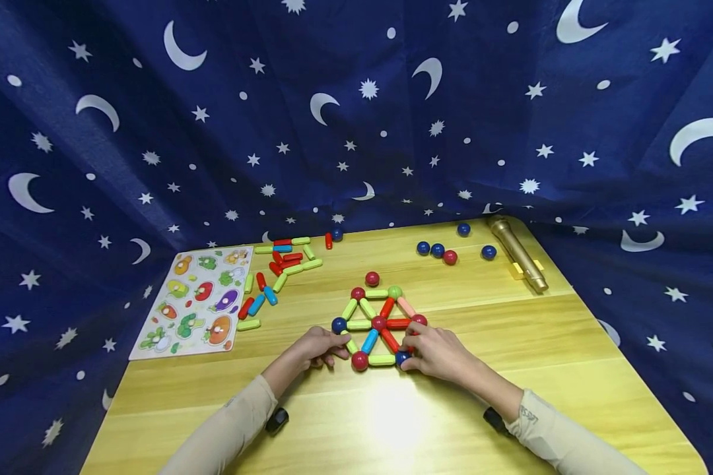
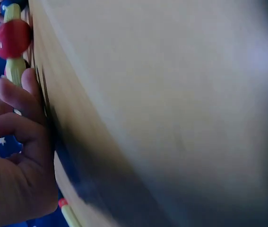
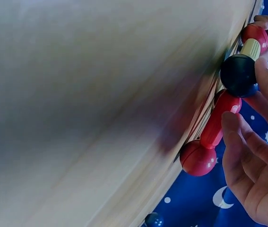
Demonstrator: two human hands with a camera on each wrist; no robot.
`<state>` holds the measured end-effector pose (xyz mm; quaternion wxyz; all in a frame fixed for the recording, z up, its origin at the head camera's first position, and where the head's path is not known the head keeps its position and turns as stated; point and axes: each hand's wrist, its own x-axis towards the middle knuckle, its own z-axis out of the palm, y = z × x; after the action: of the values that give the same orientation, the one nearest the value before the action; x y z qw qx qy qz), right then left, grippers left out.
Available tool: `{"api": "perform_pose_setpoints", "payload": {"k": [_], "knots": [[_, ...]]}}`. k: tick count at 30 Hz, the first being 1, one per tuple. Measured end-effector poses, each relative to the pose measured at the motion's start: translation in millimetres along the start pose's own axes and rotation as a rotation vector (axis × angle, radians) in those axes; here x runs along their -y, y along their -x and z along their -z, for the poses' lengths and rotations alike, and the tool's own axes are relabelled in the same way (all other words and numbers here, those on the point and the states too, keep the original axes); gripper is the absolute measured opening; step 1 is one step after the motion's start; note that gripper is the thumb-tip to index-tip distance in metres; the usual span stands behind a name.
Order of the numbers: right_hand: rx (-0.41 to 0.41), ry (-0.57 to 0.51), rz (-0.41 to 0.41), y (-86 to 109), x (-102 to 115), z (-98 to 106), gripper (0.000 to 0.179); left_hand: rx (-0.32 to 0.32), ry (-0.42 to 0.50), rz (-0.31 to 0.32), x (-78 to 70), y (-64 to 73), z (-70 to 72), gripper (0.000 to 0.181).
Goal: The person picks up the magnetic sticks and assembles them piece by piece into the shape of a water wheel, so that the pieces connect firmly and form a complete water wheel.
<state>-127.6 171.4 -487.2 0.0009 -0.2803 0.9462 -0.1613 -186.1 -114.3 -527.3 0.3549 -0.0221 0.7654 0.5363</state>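
Note:
A flat wheel of magnetic rods and balls lies on the table, with a red ball (image 1: 379,323) at its middle. My left hand (image 1: 323,346) pinches a yellow-green rod (image 2: 15,71) on the wheel's lower left side, between a blue ball (image 1: 339,324) and a red ball (image 1: 360,361). At the lower right, my right hand (image 1: 438,351) grips a red rod (image 3: 214,124) of the rim. Its thumb touches the dark blue ball (image 3: 239,75) at one end of that rod; another red ball (image 3: 198,158) sits at the other end. The head view hides most of this rod.
Loose rods (image 1: 293,257) lie scattered at the back left, beside a vegetable picture board (image 1: 193,303). A red ball (image 1: 372,279) rests just behind the wheel. Several balls (image 1: 437,251) and a gold microphone-like tube (image 1: 518,254) are at the back right. A starry curtain (image 1: 356,132) surrounds the table.

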Motion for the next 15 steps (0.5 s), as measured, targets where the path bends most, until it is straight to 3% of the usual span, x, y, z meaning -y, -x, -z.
{"api": "perform_pose_setpoints", "payload": {"k": [8, 12, 15], "knots": [[0.000, -0.010, 0.015, 1.4, 1, 0, 0.024, -0.265, -0.175, -0.127, -7.6, 1.7, 12.5, 0.038], [0.007, -0.004, 0.018, 1.3, 1, 0, 0.024, -0.265, -0.266, -0.214, -6.8, 0.7, 16.7, 0.039], [0.027, 0.005, 0.013, 2.3, 2, 1, 0.024, -0.230, -0.294, -0.225, -5.2, 3.6, 19.8, 0.031]]}}
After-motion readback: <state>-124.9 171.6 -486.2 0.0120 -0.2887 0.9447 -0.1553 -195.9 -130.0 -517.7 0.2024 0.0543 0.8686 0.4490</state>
